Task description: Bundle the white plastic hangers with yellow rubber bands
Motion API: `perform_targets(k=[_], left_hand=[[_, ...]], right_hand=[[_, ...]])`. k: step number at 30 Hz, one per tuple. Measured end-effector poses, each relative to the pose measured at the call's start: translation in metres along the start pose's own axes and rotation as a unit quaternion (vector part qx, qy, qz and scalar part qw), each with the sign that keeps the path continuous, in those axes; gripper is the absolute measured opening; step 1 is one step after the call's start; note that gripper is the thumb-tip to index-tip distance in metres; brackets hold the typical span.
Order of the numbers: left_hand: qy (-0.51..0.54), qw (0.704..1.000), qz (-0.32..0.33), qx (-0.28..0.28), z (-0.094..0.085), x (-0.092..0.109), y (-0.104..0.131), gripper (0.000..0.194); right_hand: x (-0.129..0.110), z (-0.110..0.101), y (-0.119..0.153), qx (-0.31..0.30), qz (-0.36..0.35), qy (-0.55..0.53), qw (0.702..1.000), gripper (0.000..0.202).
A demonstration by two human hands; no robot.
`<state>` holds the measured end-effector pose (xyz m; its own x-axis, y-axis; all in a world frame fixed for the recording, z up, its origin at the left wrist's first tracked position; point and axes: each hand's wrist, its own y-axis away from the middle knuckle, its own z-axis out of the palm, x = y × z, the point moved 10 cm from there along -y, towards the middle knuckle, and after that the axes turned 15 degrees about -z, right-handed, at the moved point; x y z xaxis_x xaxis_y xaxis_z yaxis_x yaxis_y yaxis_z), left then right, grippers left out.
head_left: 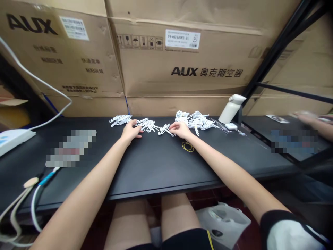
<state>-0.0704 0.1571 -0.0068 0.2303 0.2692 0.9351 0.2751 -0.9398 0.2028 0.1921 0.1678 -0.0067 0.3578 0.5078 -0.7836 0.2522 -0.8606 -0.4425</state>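
Small white hooked pieces lie in a row of piles along the back of the black table. My left hand (132, 132) has its fingers apart between the left pile (121, 120) and the middle pile (147, 125), close beside the middle one. With fingertips together, my right hand (180, 129) touches the right end of a small loose group (164, 130); what is between the fingertips is too small to tell. Behind and right of it lies a larger heap (200, 121). Two yellow rubber bands (187, 147) rest below my right wrist.
A white bottle (232, 108) and a white case (231, 126) stand at the back right. A blurred-out phone-like object (71, 147) with a cable lies left, near a white power strip (15, 139). Cartons (145, 80) line the back. Another person's hand (309, 118) is far right.
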Motion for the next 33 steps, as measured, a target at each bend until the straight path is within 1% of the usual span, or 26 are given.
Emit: perform_targets(k=[5, 8, 12, 14, 16, 17, 19, 21, 23, 25, 26, 27, 29, 31, 33], left_hand=[[-0.003, 1.0, -0.004, -0.011, 0.0, 0.001, 0.006, 0.041], [-0.005, 1.0, 0.0, -0.022, 0.001, 0.004, 0.012, 0.034], [-0.013, 0.999, -0.003, -0.051, 0.007, 0.005, 0.017, 0.022], [-0.013, 0.998, -0.002, -0.056, 0.008, 0.005, 0.017, 0.02], [-0.02, 0.999, 0.013, -0.039, 0.005, 0.006, 0.015, 0.024], [-0.031, 0.999, 0.026, -0.021, 0.002, 0.008, 0.014, 0.027], [-0.087, 0.994, 0.067, 0.029, -0.004, 0.015, 0.017, 0.032], [-0.174, 0.973, 0.125, 0.087, -0.006, 0.027, 0.025, 0.033], [-0.245, 0.94, 0.187, 0.145, -0.006, 0.04, 0.04, 0.03], [-0.309, 0.894, 0.272, 0.177, 0.004, 0.053, 0.058, 0.029], [-0.332, 0.874, 0.305, 0.184, 0.01, 0.057, 0.066, 0.028], [-0.35, 0.859, 0.33, 0.176, 0.018, 0.059, 0.071, 0.03], [-0.381, 0.841, 0.357, 0.142, 0.034, 0.056, 0.076, 0.035], [-0.41, 0.834, 0.353, 0.107, 0.046, 0.049, 0.074, 0.043], [-0.432, 0.834, 0.33, 0.098, 0.049, 0.042, 0.069, 0.052]], right_hand=[[0.0, -0.001, 0.001, 0.01, 0.009, -0.043, 0.999, 0.01], [-0.001, -0.001, 0.002, 0.004, 0.007, -0.045, 0.999, 0.01], [-0.012, 0.001, 0.002, -0.02, -0.047, -0.016, 0.999, 0.006], [-0.018, 0.003, 0.002, -0.036, -0.078, 0.001, 0.996, 0.006], [-0.023, 0.005, 0.002, -0.051, -0.099, 0.012, 0.994, 0.008], [-0.025, 0.006, 0.003, -0.056, -0.105, 0.012, 0.993, 0.008], [-0.028, 0.009, 0.003, -0.068, -0.111, 0.001, 0.992, 0.01], [-0.031, 0.014, 0.005, -0.08, -0.115, -0.013, 0.99, 0.011], [-0.034, 0.017, 0.005, -0.085, -0.12, -0.019, 0.989, 0.011], [-0.035, 0.018, 0.005, -0.072, -0.119, -0.013, 0.99, 0.01], [-0.035, 0.017, 0.005, -0.063, -0.115, -0.007, 0.991, 0.009], [-0.034, 0.015, 0.005, -0.053, -0.111, 0.0, 0.992, 0.008], [-0.032, 0.012, 0.005, -0.035, -0.1, 0.017, 0.994, 0.007], [-0.03, 0.007, 0.004, -0.019, -0.089, 0.041, 0.995, 0.007], [-0.028, 0.001, 0.005, -0.002, -0.078, 0.079, 0.994, 0.008]])
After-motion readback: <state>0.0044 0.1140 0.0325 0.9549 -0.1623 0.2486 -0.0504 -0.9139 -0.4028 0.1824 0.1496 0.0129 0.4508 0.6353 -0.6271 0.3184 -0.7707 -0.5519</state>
